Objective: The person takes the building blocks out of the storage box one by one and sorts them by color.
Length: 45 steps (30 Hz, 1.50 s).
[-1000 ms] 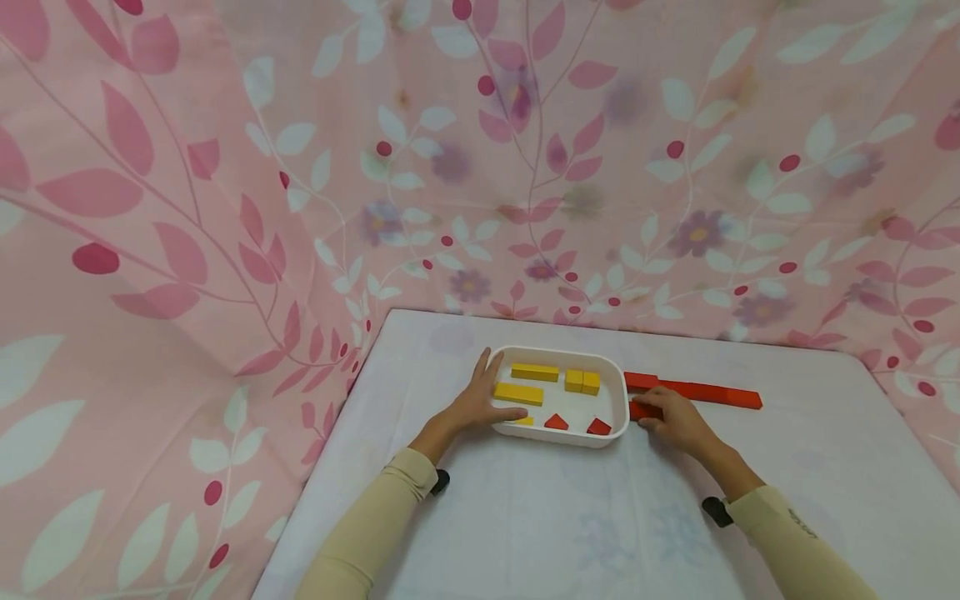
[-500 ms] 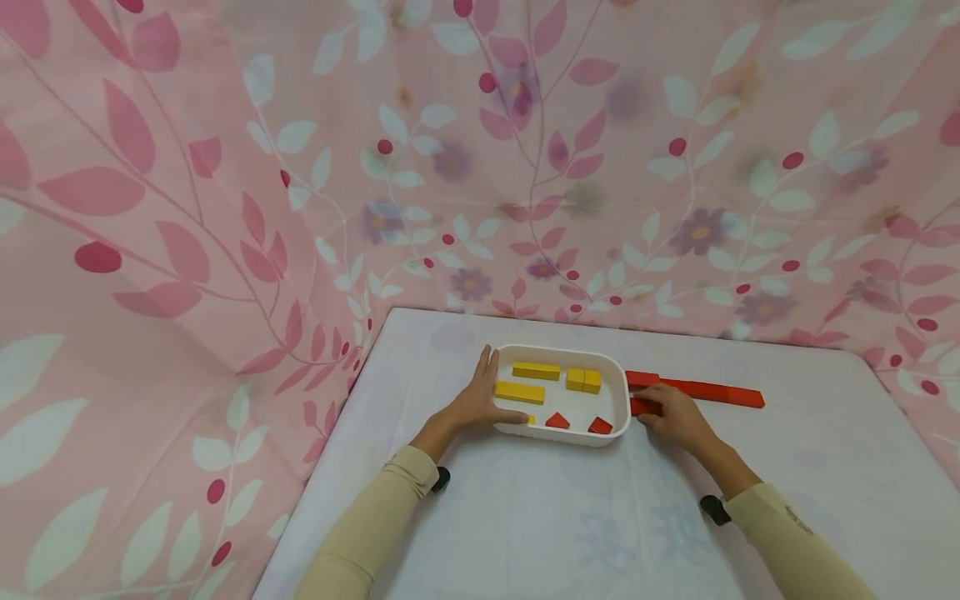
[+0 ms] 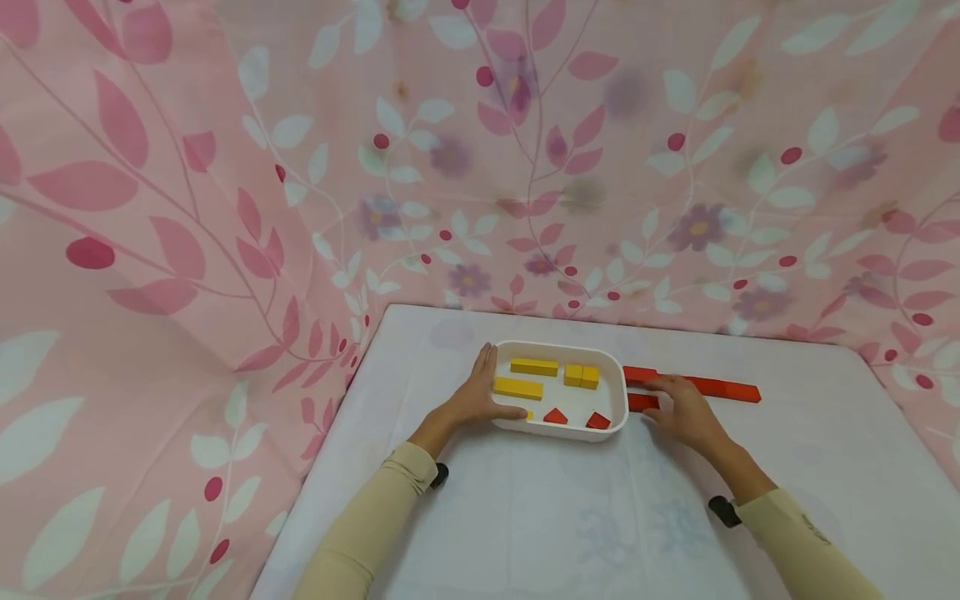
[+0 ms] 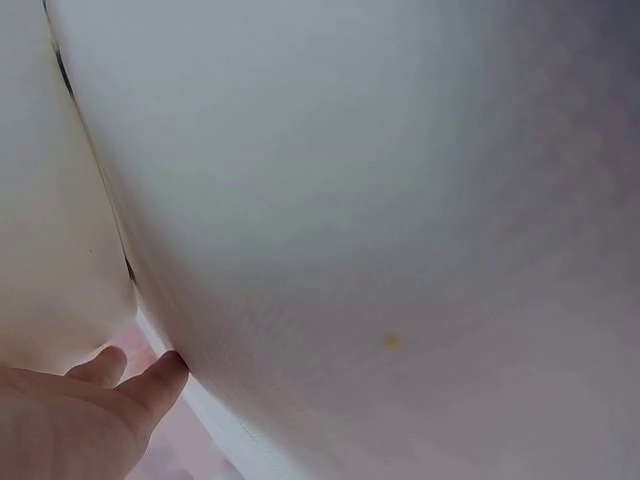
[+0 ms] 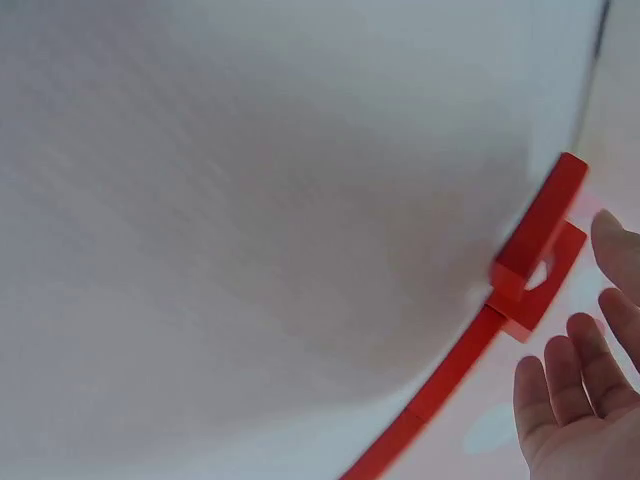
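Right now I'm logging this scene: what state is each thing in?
White oblong plastic-looking tray: upright.
Two long yellow bars: flat inside, apart.
Two yellow cubes: side by side inside.
Small yellow block: mostly hidden by thumb.
Two small red blocks: inside, apart.
Short red bar: outside, right of tray.
Red row of bars: lying beyond it.
Left hand: across tray's left end.
Right hand: fingers spread, empty.

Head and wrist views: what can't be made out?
Head: nearest yellow block, mostly covered by the left hand.
Head: part of the red block row, behind the right hand.
Left wrist: much of the left hand, past the lower-left corner.
Right wrist: the row's end, past the bottom edge.
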Motion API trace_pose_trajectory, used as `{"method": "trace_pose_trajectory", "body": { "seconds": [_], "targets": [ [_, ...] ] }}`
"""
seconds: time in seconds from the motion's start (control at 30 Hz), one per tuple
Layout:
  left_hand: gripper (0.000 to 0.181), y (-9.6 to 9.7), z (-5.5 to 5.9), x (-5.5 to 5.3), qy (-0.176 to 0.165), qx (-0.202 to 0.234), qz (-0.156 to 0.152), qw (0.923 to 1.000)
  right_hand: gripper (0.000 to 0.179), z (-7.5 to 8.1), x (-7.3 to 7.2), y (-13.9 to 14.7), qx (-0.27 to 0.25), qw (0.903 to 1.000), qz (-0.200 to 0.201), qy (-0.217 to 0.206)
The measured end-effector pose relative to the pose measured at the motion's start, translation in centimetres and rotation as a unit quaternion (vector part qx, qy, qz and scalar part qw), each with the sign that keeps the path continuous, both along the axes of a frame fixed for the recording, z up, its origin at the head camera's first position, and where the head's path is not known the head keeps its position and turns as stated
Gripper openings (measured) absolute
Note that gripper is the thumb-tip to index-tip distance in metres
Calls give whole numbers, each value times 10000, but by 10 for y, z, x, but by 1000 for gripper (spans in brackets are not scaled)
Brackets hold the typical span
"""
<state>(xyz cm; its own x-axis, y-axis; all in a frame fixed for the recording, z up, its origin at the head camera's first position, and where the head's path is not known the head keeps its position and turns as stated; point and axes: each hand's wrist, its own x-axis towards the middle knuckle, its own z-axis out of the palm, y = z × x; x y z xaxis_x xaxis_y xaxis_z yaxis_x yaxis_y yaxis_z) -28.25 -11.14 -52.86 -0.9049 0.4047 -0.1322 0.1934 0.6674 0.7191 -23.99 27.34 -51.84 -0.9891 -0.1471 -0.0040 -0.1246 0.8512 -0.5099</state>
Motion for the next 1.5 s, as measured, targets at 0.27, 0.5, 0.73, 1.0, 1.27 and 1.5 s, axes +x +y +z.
{"method": "trace_pose_trajectory", "body": {
  "seconds": [0.27,0.5,0.73,1.0,1.27,1.5],
  "targets": [
    [141,-1,0,-1,104,88,-21,9999,47,14,-2,-5,-562,9932,-44,1022],
    [142,-2,-1,0,58,102,-62,9999,46,22,-3,-21,-1089,9861,4,1255],
    [139,-3,0,-1,129,137,-58,9998,50,40,-7,-47,-1823,9782,145,988],
    [139,-1,-3,-1,245,98,-179,9995,52,37,-14,-63,-2142,9730,592,621],
    [138,-1,-2,1,143,70,-149,9998,55,26,-19,-79,-2550,9614,1025,-159],
    [138,-2,0,0,156,-36,-156,9998,56,20,-23,-93,-2538,9572,1303,-481]
  ]
}}
